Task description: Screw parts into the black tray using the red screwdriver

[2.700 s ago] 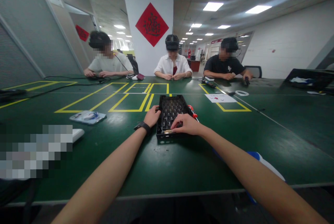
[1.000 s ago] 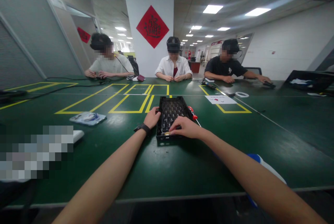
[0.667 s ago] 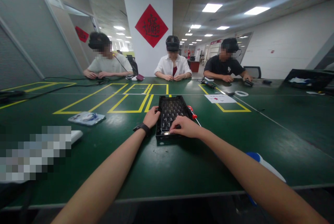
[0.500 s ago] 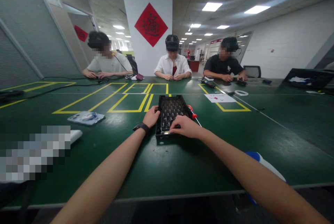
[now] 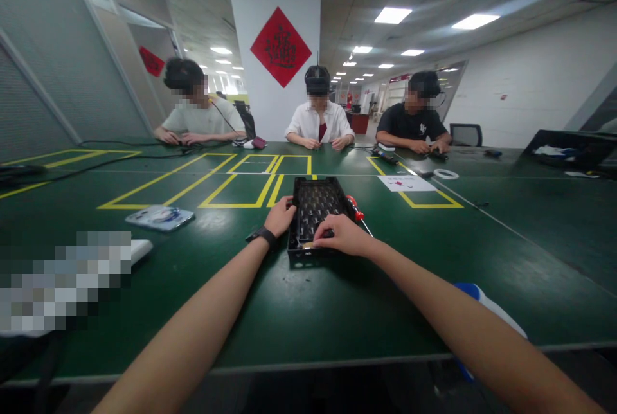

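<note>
The step in hand looks like fine fingertip work at the near end of the case (image 5: 296,253), a black, open-topped box lying on the green table (image 5: 270,324) straight in front of the person. The left hand (image 5: 280,216) clasps the left wall of the case, thumb up at the rim, and seems to be steadying it. The right hand (image 5: 341,234) reaches over the near right corner, thumb and fingers bunched together at a small pale piece (image 5: 307,246) just inside the near wall. Those fingers cover part of the piece, so I cannot tell whether they pinch it or merely press on it.

As I judge it, the next move calls for a light, exact touch at that narrow edge, with the left hand's hold keeping the case from sliding.

The case is longer than it is wide and lies with its long sides running away from the person. Its walls are dark and raised, and its inside is patterned with rows of small glinting shapes, too dim to make out singly. The pale piece stands out against the black. A red-handled screwdriver (image 5: 353,204) lies just beside the case, on its right.
</note>
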Available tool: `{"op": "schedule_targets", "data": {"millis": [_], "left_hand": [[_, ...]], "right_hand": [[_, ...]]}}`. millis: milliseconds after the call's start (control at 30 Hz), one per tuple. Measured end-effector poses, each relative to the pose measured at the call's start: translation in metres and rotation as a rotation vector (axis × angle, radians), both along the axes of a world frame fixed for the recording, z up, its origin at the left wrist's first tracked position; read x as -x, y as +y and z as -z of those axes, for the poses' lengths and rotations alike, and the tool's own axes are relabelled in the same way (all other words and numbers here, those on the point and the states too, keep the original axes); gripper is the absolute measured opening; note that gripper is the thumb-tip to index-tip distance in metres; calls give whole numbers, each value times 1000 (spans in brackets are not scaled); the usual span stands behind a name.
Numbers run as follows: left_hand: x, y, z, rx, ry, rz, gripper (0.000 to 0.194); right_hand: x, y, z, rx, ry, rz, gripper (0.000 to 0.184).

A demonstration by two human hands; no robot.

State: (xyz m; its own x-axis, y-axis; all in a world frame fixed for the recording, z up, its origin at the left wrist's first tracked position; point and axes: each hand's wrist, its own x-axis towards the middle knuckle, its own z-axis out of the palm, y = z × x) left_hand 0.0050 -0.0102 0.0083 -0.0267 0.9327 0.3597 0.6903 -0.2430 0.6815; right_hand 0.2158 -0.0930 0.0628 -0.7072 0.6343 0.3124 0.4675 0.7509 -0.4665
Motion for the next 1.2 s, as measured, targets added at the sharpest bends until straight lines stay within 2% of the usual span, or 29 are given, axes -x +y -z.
{"op": "schedule_targets", "data": {"millis": [233, 467, 667, 900, 1033, 1100, 1200], "left_hand": [[0, -1, -1, -4, -1, -5, 43], [1, 1, 1, -8, -2, -5, 43], [1, -1, -1, 4, 1, -15, 43], [0, -1, -1, -12, 6, 1, 44], [0, -1, -1, -3, 12, -11, 43], [0, -1, -1, 2, 16, -18, 43], [0, -2, -2, 0, 15, -18, 42]], "right_hand": [[1, -1, -1, 5, -11, 22, 19], [-2, 3, -1, 94, -3, -48, 23], [0, 3, 2, 160, 74, -37, 25], [2, 0, 3, 35, -12, 24, 20], [2, 0, 1, 26, -35, 31, 19], [1, 0, 0, 45, -26, 16, 20], [-1, 3, -1, 150, 12, -30, 22]]}}
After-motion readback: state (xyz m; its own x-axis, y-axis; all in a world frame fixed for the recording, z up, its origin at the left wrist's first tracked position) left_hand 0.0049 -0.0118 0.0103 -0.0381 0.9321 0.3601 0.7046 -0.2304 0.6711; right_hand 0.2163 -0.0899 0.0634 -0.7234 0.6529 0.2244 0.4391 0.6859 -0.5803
